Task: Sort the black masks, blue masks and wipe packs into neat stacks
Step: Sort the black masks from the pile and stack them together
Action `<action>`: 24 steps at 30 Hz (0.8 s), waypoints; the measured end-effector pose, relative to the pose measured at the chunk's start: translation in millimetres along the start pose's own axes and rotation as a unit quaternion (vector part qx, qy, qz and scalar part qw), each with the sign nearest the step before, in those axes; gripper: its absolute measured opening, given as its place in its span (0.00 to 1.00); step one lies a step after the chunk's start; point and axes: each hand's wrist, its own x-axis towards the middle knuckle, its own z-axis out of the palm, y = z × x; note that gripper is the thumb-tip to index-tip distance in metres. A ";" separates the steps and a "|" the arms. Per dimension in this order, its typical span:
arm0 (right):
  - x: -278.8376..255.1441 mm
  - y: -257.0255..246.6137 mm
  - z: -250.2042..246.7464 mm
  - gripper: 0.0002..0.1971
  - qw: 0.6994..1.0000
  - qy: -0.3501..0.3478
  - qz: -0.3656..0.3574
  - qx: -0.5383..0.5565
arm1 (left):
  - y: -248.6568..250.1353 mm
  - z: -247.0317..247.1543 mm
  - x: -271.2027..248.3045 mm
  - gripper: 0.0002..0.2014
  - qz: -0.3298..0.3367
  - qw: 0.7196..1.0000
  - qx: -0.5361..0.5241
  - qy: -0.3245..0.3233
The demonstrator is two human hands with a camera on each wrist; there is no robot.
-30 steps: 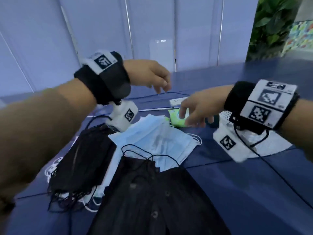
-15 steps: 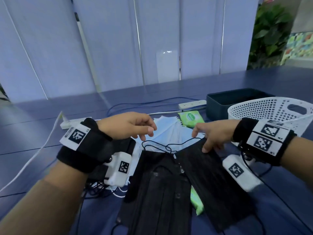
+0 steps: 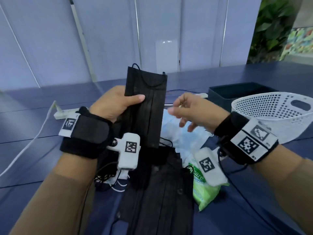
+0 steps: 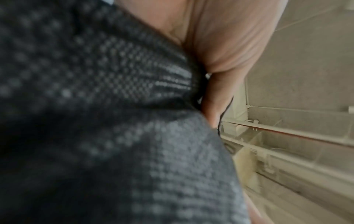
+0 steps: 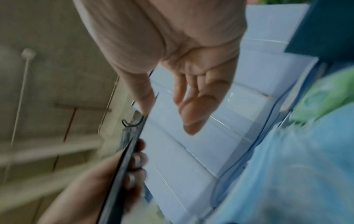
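Above the tabletop's middle, left hand point(image 3: 116, 102) grips a black mask point(image 3: 145, 107) upright, thumb across it, right hand point(image 3: 191, 111) loose-fingered & empty beside it; best pinch the free edge w/ both, then lay it square on the black pile point(image 3: 160, 192).

Left hand point(image 3: 116, 103) clenched, right hand point(image 3: 194, 111) loose-fingered

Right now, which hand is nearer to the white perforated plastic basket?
Right. The right hand hangs open just left of the white perforated plastic basket; the left hand is farther left, gripping an upright black pleated mask.
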 end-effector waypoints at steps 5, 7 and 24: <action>-21.4 23.0 31.5 0.28 0.877 -0.269 0.029 -0.397 | -15.5 -41.3 -5.3 0.06 -0.019 0.992 0.088 0.083; -23.3 25.0 40.8 0.29 0.846 -0.268 0.007 -0.461 | -15.3 -41.3 -7.3 0.07 -0.021 0.995 0.052 0.086; 44.5 11.2 -0.2 0.27 0.949 0.110 -0.070 -0.286 | -8.2 -16.0 -8.5 0.11 -0.004 0.997 -0.072 0.037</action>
